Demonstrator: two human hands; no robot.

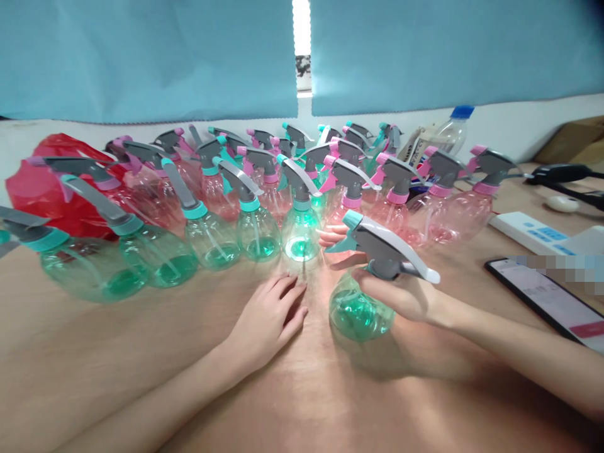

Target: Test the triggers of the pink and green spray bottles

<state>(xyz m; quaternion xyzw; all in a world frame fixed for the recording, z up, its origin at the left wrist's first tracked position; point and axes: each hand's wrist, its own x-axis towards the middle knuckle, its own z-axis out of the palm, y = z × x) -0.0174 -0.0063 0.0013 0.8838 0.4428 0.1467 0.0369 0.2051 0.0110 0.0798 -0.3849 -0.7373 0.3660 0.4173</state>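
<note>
My right hand (401, 292) is at the neck of a green spray bottle (361, 311) with a grey and teal trigger head; the thumb lies across the neck and the other fingers reach out behind it. The bottle tilts slightly and holds green liquid. To its left, my left hand (271, 314) rests on the wooden table (141, 365), empty, fingers slightly spread. Just beyond the hands stands a front row of green spray bottles, among them one (302, 233) straight ahead and another (258, 236) beside it.
Several pink spray bottles (460, 214) stand behind and to the right. A red plastic bag (66, 195) lies at the back left. On the right are a phone (542, 299), a white power strip (538, 233), a white earbud case (561, 203) and a blue-capped clear bottle (450, 135).
</note>
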